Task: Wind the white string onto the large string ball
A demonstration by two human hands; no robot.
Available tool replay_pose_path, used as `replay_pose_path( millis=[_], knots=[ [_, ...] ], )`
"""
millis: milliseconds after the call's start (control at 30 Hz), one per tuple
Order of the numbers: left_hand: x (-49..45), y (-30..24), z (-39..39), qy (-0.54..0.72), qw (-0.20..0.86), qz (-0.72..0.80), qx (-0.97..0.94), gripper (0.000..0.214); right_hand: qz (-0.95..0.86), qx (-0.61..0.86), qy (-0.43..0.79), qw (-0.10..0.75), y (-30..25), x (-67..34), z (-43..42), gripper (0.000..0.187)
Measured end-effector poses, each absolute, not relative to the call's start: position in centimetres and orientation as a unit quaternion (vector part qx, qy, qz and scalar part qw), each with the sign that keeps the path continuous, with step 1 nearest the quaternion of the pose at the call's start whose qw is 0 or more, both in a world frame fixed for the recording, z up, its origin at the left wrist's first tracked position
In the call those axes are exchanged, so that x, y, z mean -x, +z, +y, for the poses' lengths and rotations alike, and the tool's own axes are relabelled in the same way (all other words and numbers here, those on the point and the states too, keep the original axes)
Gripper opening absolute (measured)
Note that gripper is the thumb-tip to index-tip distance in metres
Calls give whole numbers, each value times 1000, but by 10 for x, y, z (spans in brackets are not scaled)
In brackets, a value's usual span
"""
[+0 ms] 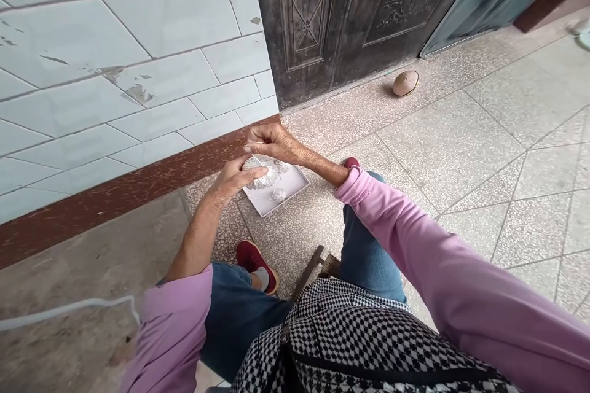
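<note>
A white ball of yarn (263, 175) rests in my left hand (230, 179), whose fingers and thumb are wrapped round its near side. Just above it, my right hand (268, 141) is closed in a pinch on a thin white strand of yarn that runs down to the ball. Below both hands, a shallow white box lid (265, 207) lies on the floor. In the lid sits a smaller clump of white yarn (279, 194), and more white yarn shows partly behind the ball.
A tiled wall (175, 18) with a brown baseboard stands ahead, beside a dark carved door (345, 12). A round pinkish object (405, 83) lies on the floor by the door. Between my legs shows part of a wooden stool (318, 267). A pale hose or cord (83, 304) is at left.
</note>
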State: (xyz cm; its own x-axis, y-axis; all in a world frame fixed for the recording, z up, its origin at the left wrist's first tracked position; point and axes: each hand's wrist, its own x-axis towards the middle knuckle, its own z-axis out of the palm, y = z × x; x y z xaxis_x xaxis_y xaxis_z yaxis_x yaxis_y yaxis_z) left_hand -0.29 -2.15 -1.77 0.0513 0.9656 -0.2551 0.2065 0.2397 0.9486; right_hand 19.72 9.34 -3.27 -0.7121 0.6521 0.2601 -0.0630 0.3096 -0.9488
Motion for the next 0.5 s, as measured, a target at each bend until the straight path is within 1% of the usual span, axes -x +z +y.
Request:
replay_pose_path(
  millis=[100, 200, 267, 333, 500],
  knots=[
    [3, -12, -22, 324, 540, 579, -517, 82, -749, 181, 559, 307, -42, -194, 98, 51],
    [6, -15, -22, 335, 560, 561, -509, 80, -727, 169, 592, 303, -49, -188, 104, 55],
    [7, -20, -23, 383, 571, 541, -485, 84, -710, 176, 609, 305, -51, -185, 106, 56],
    [7, -24, -23, 451, 568, 523, -449, 88, -698, 201, 619, 299, -50, -183, 105, 53],
    [9, -22, -18, 600, 540, 481, -342, 81, -700, 273, 597, 282, -44, -185, 96, 43]
  ],
)
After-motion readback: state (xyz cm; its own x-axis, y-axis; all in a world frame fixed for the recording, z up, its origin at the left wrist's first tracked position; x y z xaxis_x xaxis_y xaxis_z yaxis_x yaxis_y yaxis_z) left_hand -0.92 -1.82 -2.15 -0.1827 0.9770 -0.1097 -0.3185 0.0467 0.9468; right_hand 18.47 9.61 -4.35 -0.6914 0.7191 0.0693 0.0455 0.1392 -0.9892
